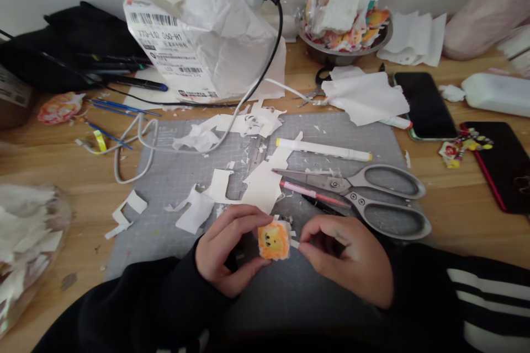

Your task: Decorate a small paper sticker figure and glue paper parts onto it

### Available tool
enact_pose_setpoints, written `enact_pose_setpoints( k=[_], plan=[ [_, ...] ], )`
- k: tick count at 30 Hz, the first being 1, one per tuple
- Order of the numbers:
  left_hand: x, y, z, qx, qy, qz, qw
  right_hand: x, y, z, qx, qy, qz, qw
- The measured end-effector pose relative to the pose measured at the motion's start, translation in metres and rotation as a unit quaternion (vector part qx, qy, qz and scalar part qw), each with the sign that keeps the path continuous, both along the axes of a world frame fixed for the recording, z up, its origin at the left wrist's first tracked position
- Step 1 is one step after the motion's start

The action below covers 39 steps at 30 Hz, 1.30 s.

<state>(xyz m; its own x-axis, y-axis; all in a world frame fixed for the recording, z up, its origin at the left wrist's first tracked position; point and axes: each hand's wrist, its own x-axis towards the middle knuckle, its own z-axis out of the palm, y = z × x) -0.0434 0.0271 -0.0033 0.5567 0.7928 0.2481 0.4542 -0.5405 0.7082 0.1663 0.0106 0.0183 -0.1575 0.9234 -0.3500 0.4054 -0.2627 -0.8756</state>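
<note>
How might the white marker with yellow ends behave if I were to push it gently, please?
The white marker would probably roll, since its barrel looks rounded. The cut paper beneath part of it might drag along or slow it. Slim and plastic-looking, it should feel stiff and fairly light.

The square piece was orange around a yellow middle (with small black marks), the mat grey with a fine grid, the right sleeve black with white stripes, the marker white with yellow ends.
</note>
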Motion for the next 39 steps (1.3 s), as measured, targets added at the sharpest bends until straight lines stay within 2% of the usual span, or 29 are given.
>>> enact_pose_setpoints(
  k=[5, 13, 25, 35, 39],
  plan=[
    [0.0009, -0.0004, -0.0011, 0.002, -0.01, -0.009, 1.0, 0.0029, 0.003, 0.0005, -0.003, -0.003, 0.028, 1.0],
    [0.0012, -0.0004, -0.0007, 0.004, -0.013, -0.016, 1.0, 0.0004, 0.0017, -0.0014, -0.002, -0.003, 0.008, 1.0],
    [0.0028, -0.0006, 0.0017, 0.002, -0.007, -0.018, 1.0, 0.0051, -0.0005, -0.0035, 0.012, -0.001, 0.054, 0.998],
    [0.0029, -0.0013, -0.0021, -0.009, -0.034, -0.012, 0.999, 0.0029, 0.0016, -0.0026, 0.017, -0.008, 0.038, 0.999],
    [0.0032, -0.0017, -0.0027, -0.015, -0.042, -0.007, 0.999, 0.0035, -0.0003, -0.0033, 0.028, -0.008, 0.059, 0.998]
  ],
)
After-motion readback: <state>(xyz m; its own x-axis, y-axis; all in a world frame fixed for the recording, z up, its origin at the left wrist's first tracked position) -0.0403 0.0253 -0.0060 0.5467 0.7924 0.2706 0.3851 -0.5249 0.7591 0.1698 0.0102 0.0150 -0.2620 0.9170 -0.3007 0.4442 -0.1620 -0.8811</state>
